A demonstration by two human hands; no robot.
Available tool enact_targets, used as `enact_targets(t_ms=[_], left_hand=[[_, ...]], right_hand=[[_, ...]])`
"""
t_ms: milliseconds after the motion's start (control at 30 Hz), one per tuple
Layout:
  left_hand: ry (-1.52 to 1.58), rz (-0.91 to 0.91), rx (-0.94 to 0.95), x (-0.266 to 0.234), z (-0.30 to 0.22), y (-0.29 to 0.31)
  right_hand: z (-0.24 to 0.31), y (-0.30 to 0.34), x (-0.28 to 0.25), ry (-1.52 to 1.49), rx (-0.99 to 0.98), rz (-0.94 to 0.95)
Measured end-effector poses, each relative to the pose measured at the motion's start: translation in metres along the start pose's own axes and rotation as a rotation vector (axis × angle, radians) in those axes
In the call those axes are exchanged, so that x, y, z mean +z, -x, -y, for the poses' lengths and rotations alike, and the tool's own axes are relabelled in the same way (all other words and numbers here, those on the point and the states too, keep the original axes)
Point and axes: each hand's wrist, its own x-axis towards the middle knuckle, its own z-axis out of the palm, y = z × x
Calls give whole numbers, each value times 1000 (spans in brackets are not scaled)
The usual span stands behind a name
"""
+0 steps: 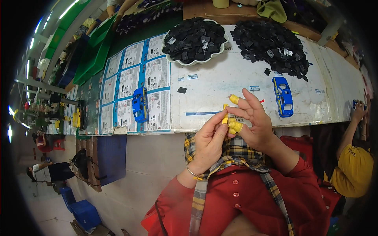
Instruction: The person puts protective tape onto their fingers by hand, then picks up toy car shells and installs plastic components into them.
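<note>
Just past the table's near edge, in front of my apron, my two hands are close together. My left hand is closed, its thumb and forefinger pinching a small narrow yellow piece. My right hand faces it with fingers stretched and apart, its tips close beside that piece; whether they touch it I cannot make out. Yellow coverings sit on some right fingertips, and more yellow shows around the right thumb. A blue toy car body lies on the table beyond my right hand. Another blue car body rests farther left.
A white scalloped bowl heaped with flat black pieces stands at the back. Right of it spreads a loose pile of black pieces. One black piece lies apart. Printed sheets cover the table's left. A person in yellow sits at right.
</note>
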Motion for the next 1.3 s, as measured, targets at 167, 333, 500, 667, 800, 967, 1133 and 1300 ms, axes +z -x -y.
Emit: enact_targets(t_ms=[167,333,500,667,800,967,1133,1300], left_hand=[[-26,46,8,-3,7,0],[-56,103,8,-1,4,1],[-84,97,6,3,0,1],[31,110,1,3,2,0],[117,113,2,5,5,0],[179,87,3,8,4,0],[240,64,3,6,5,0],[255,75,-1,5,5,-1]], right_hand=[[-5,-6,-5,131,-102,45],[-4,-5,-2,173,-110,-2],[-7,-3,-4,226,-139,-31],[-5,-5,-3,265,-174,-27],[-2,-6,-4,142,-89,-45],[1,-7,-6,174,-63,-12],[4,-9,-1,104,4,-63],[-2,-11,-7,260,-109,11]])
